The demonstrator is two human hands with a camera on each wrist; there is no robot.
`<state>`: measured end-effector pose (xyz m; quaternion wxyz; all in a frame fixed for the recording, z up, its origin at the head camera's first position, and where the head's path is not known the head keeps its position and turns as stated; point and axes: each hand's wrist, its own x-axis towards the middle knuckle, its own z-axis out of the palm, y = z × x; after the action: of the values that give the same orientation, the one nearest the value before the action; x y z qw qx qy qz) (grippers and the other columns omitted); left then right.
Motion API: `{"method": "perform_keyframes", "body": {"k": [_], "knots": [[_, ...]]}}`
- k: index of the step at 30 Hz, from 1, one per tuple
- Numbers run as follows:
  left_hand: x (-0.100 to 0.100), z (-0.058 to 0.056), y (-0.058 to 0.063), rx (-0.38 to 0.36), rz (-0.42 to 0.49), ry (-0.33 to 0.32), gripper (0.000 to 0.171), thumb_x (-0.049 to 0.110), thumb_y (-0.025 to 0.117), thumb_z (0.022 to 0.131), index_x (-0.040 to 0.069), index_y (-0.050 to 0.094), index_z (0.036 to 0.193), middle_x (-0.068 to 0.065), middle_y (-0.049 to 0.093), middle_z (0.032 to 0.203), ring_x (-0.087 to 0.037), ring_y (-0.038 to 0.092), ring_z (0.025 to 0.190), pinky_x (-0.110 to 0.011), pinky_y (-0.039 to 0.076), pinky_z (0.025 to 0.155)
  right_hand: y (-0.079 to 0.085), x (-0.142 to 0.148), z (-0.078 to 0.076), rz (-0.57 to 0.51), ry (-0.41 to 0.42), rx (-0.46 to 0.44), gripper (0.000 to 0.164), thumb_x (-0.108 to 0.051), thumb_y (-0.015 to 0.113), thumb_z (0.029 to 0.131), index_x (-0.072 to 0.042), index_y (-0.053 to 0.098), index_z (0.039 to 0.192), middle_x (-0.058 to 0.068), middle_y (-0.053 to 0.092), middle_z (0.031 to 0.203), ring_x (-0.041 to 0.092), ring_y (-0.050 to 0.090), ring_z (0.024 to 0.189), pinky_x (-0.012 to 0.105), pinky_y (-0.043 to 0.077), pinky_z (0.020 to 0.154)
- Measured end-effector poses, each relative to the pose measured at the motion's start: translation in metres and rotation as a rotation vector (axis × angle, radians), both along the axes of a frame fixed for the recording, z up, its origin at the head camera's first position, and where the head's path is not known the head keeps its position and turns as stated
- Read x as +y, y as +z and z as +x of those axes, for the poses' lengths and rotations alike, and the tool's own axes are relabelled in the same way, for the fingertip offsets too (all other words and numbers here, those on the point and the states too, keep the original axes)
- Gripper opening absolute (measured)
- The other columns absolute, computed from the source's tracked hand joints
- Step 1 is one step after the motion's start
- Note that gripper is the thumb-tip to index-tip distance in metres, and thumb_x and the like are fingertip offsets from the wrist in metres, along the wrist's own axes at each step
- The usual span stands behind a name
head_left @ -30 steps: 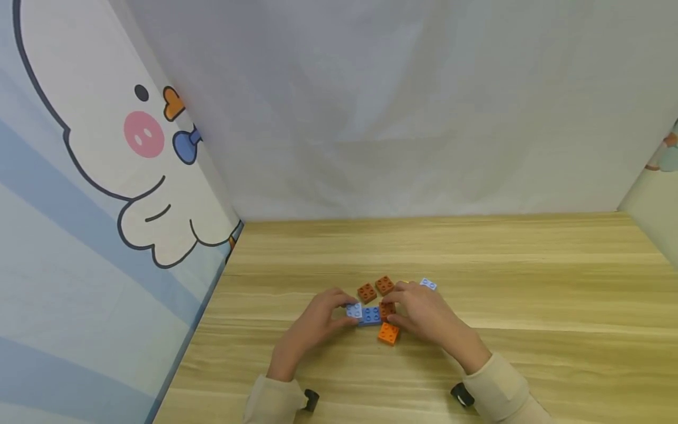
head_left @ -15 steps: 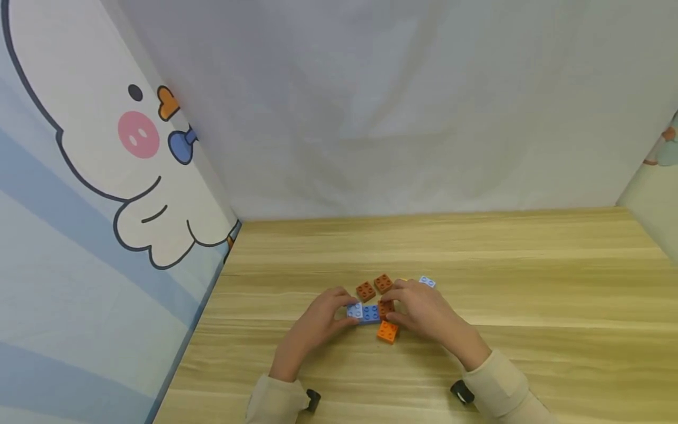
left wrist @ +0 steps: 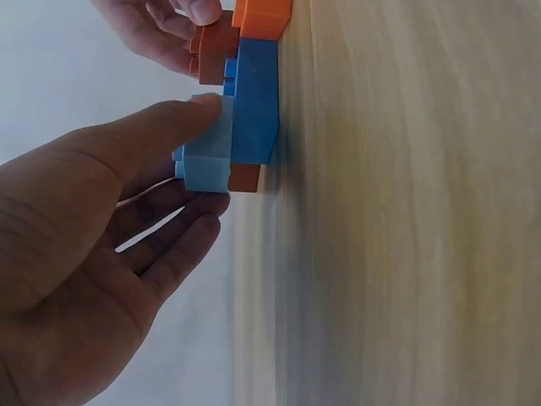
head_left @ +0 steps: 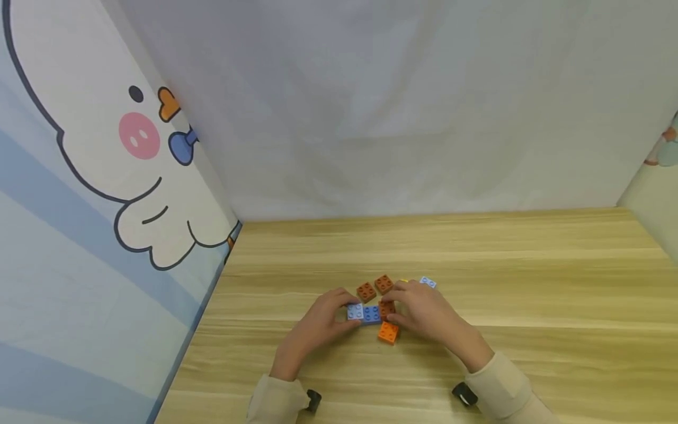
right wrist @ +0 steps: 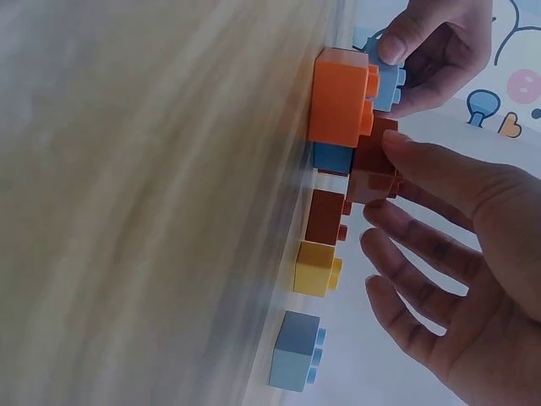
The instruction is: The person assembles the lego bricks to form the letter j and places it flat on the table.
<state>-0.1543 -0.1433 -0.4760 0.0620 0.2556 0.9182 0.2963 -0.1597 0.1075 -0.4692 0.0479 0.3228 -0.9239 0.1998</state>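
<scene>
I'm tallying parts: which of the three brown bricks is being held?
The brown brick over the blue brick, pinched by the right hand; the other two lie unheld beyond it.

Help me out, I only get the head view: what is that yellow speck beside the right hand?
Observer: A yellow block; the right wrist view shows it standing on the table.

Visitor: And the pale block in the left hand, is it flat on the table?

Observer: No, the left wrist view shows it raised, higher than the blue block.

Visitor: Is the brown block in the right hand raised too?

Observer: Yes, the right wrist view shows it above the blue block.
</scene>
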Motion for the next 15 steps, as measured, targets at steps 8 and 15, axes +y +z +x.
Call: {"method": "perform_keyframes", "body": {"k": [8,15], "knots": [[0.011,-0.005,-0.003,-0.039,0.07,-0.045,0.042,0.024,0.076,0.093,0.006,0.067,0.129,-0.009,0.071,0.121,-0.02,0.066,0.105,-0.033,0.054,0.09,0.003,0.0,0.013,-0.012,0.002,0.129,0.012,-0.029,0.084,0.084,-0.022,0.076,0.09,-0.008,0.072,0.091,0.011,0.056,0.08,0.027,0.047,0.071],[0.019,-0.013,-0.015,-0.085,0.081,-0.058,0.042,0.028,0.076,0.093,0.013,0.067,0.131,-0.005,0.07,0.13,-0.018,0.066,0.115,-0.035,0.053,0.1,0.003,-0.003,0.029,0.145,-0.018,0.034,0.018,-0.033,0.083,0.084,-0.019,0.079,0.094,-0.006,0.075,0.086,0.011,0.059,0.075,0.025,0.047,0.064]]}}
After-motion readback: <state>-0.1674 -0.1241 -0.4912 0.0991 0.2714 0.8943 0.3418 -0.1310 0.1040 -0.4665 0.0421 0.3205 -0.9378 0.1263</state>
